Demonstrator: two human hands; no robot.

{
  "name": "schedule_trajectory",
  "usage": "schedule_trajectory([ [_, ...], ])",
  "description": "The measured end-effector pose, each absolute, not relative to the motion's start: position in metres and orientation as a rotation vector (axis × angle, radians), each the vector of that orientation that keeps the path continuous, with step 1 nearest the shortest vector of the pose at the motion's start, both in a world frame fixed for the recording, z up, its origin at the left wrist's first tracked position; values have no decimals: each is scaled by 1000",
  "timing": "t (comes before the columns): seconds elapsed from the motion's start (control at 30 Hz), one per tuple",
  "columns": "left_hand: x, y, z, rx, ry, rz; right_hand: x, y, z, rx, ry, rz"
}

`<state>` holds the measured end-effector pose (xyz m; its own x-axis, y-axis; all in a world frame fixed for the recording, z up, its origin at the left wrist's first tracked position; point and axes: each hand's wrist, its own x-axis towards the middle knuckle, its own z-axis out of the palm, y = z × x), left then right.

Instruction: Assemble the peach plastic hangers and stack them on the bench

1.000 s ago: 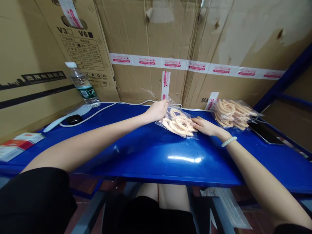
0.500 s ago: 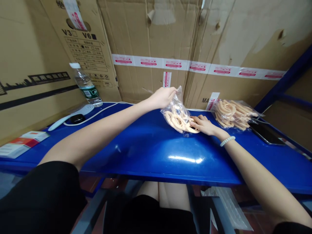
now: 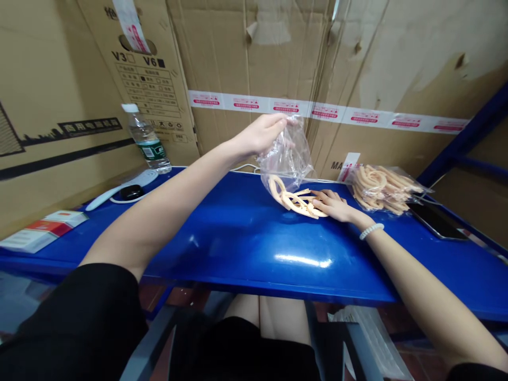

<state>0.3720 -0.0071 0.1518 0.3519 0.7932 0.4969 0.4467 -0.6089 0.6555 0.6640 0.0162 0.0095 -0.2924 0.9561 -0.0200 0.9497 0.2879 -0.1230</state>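
My left hand (image 3: 266, 133) is closed on the gathered end of a clear plastic bag (image 3: 292, 153) and holds it raised above the blue table. Below the bag, pale peach curled sticks (image 3: 296, 202) that look like puffed snacks lie in a loose pile. Some at the left still stand up against the bag; I cannot tell if they are inside it. My right hand (image 3: 334, 205) rests on the right end of the pile, fingers stretched out and touching the sticks. A pale beaded bracelet (image 3: 372, 230) circles the right wrist.
Another clear bag full of the same sticks (image 3: 381, 185) sits at the right, near a dark phone (image 3: 436, 221). Leftward are a water bottle (image 3: 150, 143), a light blue brush (image 3: 119, 189), a black object (image 3: 131, 192) and a white-red box (image 3: 45, 230). Cardboard (image 3: 254, 63) lines the back.
My left hand has lifted the bag upward, and the sticks that were in it now mostly lie on the table. My right hand has stayed about where it was, on the sticks.
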Motion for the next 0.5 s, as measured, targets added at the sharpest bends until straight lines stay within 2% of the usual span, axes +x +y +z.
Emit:
schedule_trajectory([
  [0.23, 310, 24, 158, 2198, 1250, 1291, 667, 19, 8, -1859, -2487, 180],
  [0.5, 196, 80, 70, 1970, 2079, 986, 669, 27, 2, -1801, -2498, 131],
])
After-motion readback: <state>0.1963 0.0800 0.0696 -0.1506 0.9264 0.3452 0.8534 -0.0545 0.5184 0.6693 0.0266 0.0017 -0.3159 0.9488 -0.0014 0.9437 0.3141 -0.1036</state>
